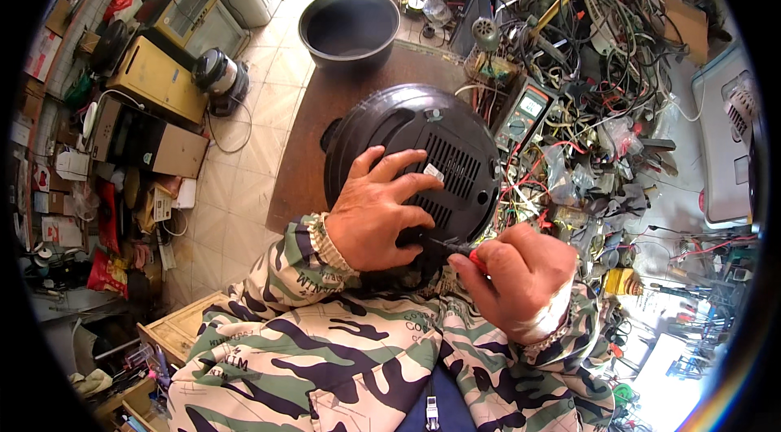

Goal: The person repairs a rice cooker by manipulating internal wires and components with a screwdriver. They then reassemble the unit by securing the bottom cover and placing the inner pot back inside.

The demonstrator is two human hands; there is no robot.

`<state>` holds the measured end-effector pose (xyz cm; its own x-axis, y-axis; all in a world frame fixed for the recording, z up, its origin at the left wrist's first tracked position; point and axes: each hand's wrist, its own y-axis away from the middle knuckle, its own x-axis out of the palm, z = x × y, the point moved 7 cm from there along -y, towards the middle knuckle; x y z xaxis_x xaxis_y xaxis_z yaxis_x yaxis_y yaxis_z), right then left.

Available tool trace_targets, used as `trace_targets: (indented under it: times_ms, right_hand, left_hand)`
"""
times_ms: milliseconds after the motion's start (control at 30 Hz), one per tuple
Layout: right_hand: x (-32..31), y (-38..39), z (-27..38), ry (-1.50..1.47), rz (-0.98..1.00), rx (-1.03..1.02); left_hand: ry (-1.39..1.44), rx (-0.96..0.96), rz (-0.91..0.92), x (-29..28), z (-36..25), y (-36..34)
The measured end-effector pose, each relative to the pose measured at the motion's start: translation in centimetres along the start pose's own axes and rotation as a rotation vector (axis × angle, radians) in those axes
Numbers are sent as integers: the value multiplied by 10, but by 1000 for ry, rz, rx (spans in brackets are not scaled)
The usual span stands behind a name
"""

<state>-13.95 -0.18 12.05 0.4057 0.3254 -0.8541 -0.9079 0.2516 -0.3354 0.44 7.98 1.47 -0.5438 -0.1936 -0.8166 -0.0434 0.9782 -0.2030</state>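
Note:
A round black appliance base (pixel 370 124) lies with its slotted underside facing up on a brown table in front of me. It looks like the bottom of an electric cooker. My left hand (pixel 376 208) rests across that underside, fingers spread near the vent slots and a small white label (pixel 434 172). In my right hand (pixel 525 276) is a screwdriver (pixel 478 260) with a red handle, gripped between thumb and curled fingers. Its thin shaft points left toward the near edge of the base. Where the tip meets the base is too dark to make out.
Beyond the base stands a dark round pot (pixel 351 60) at the far edge of the brown table (pixel 303 176). A multimeter (pixel 527 111) sits right of the base among loose wires. Heaped cables (pixel 606 21) fill the right side. An open wooden drawer (pixel 191 320) is at lower left.

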Motion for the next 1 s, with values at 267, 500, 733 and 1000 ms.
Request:
trace_targets:
  times_ms: [267, 500, 733, 1000]
  right_hand:
    - [-32, 32, -50, -242, -277, 182]
    - [51, 171, -242, -632, -750, 857]
    - [230, 322, -331, -1155, -939, 1074]
    - [195, 247, -265, -278, -495, 945]
  left_hand:
    - [-49, 40, -31, -1, -5, 2]
    - [-3, 26, 8, 5, -3, 1]
    - [-19, 22, 13, 4, -6, -3]
    - [-13, -27, 60, 1, -5, -3]
